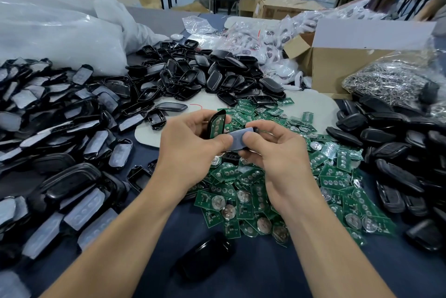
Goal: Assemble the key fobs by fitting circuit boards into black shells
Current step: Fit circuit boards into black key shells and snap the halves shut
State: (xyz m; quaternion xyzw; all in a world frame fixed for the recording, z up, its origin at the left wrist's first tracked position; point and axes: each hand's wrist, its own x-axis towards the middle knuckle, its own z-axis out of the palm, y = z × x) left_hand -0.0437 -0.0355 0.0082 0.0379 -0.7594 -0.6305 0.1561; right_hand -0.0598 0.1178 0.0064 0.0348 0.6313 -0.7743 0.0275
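Fingers of L hand (pixel 190 145) are curled round a black shell (pixel 220 114). It is held upright on its long edge w/ the open side facing right. A green circuit board (pixel 216 127) sits inside it, round contacts showing. L thumb tip rests on the left end of a grey pad (pixel 241 136). R hand (pixel 274 153) pinches that pad: thumb on the near face, index finger curled over the far edge. The pad lies approx. level, its left end touching the lower part of the shell. Can't tell if anything black sits behind the pad.

Both hands are at mid-view, above the far-left edge of a board heap (pixel 277 191). This is loose green PCBs, some w/ coin cells up, spread over the table (pixel 253 278), which has a dark blue cover.

- Left: padded-shell heap (pixel 60 129), black shells w/ grey pads fitted, running near to far.
- Far centre: empty-shell heap (pixel 205 75), glossy black halves, many open side up.
- Right: dark heap (pixel 398 153) of black casings, backs up.
- Near centre: lone casing (pixel 205 258), apart from the heaps, blurred.
- Far right: cardboard box (pixel 337 68), w/ a clear bag of metal rings (pixel 391 83) just right of it.
- Far centre-right: bagged white fobs (pixel 260 44).
- Far left: big clear plastic bags (pixel 60 32).
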